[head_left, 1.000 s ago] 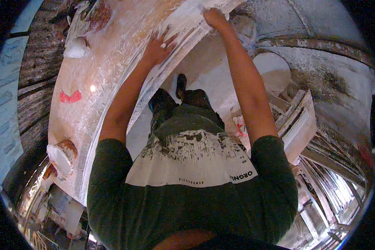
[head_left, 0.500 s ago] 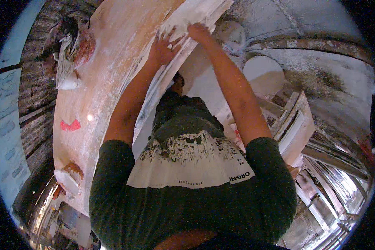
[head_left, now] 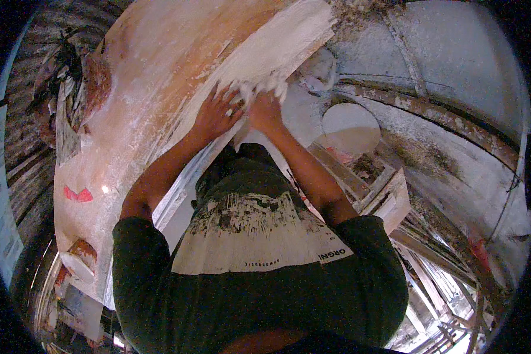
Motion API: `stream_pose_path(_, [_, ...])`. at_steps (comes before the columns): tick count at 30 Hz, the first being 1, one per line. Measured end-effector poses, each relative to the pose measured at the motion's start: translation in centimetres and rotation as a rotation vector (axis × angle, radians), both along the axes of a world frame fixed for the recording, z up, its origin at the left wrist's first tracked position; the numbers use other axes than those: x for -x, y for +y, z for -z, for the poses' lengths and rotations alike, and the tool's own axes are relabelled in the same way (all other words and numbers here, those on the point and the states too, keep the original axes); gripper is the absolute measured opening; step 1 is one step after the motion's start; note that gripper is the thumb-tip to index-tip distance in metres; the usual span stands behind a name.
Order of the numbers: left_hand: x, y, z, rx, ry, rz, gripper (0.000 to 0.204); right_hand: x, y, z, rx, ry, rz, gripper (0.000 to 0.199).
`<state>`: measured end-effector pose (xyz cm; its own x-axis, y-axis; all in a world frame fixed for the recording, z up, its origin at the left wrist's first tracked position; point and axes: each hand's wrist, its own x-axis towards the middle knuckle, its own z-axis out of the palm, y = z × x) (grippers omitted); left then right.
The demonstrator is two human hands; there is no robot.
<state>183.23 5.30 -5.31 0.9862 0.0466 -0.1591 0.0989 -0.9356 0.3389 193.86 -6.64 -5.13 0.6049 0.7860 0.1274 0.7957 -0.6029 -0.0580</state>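
Observation:
A long band of wet white paste, like plaster (head_left: 280, 44), lies along the near edge of the tan work table (head_left: 153, 59). My left hand (head_left: 220, 112) rests at the band's lower end, its fingers stretched apart and smeared white. Close beside it, my right hand (head_left: 266, 111) touches the paste near the table edge. Its white-coated fingers also look spread, though the paste blurs their outline. No tool shows in either hand.
Right of the table stands a round pale container top (head_left: 351, 128), with a wooden frame (head_left: 383, 194) nearer me. A white-rimmed bowl-like piece (head_left: 79, 262) sits at the table's lower left. A red mark (head_left: 78, 194) is on the tabletop. Dark debris (head_left: 68, 76) lies at far left.
Both hands have drawn back toward me along the table edge. A smoother white band now shows beyond them. My right hand has come off the far part of the edge, and the view has shifted.

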Motion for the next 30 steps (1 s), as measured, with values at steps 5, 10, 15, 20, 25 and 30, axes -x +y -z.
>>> stream_pose_path(5, [-11.4,-0.3,1.9,-0.048,-0.455,-0.016,0.037,-19.2,0.6,3.6,0.418,0.164,-0.116,0.032])
stream_pose_path(10, [-16.7,0.7,2.0,-0.026,-0.426,-0.119,0.042,-29.0,0.9,-0.2,0.196,0.342,0.136,0.032])
stream_pose_path(15, [-12.7,-0.1,-1.9,0.051,-0.208,0.037,0.046,-25.0,-6.0,8.8,0.531,0.104,-0.203,0.032])
stream_pose_path(20, [-13.3,-1.0,2.0,0.000,-0.223,-0.026,0.044,-14.5,-0.8,4.1,0.158,0.011,-0.121,0.038])
stream_pose_path(25, [-23.2,-1.0,2.9,-0.091,-0.422,-0.015,0.041,-28.9,1.2,1.5,0.497,0.309,-0.087,0.034])
stream_pose_path(30, [-30.4,-1.6,2.7,-0.077,-0.400,-0.060,0.044,-39.8,0.5,-1.1,0.228,0.357,-0.023,0.028])
